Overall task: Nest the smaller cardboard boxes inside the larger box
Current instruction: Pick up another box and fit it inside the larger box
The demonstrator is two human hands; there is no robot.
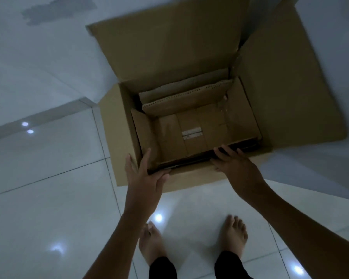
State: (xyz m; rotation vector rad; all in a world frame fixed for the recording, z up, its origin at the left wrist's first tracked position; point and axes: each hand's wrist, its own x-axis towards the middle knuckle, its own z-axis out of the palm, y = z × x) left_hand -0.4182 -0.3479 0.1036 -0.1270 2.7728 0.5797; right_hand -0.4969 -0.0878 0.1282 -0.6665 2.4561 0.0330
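Note:
A large brown cardboard box [119, 125] stands open on the floor, its flaps spread to the back and right. A smaller open cardboard box [191, 135] sits down inside it, with taped bottom seam and a small white label visible. My left hand [147, 174] grips the near left corner of the box rim, thumb outside and fingers curled over the edge. My right hand [232, 162] rests on the near right edge, fingertips hooked over the rim into the dark gap. Which box's edge each hand touches is hard to tell.
Glossy white floor tiles [48, 178] surround the box, with light reflections. A white wall [28, 57] rises behind and left. My two bare feet [151, 242] stand just in front of the box. The big right flap [290, 87] lies wide open.

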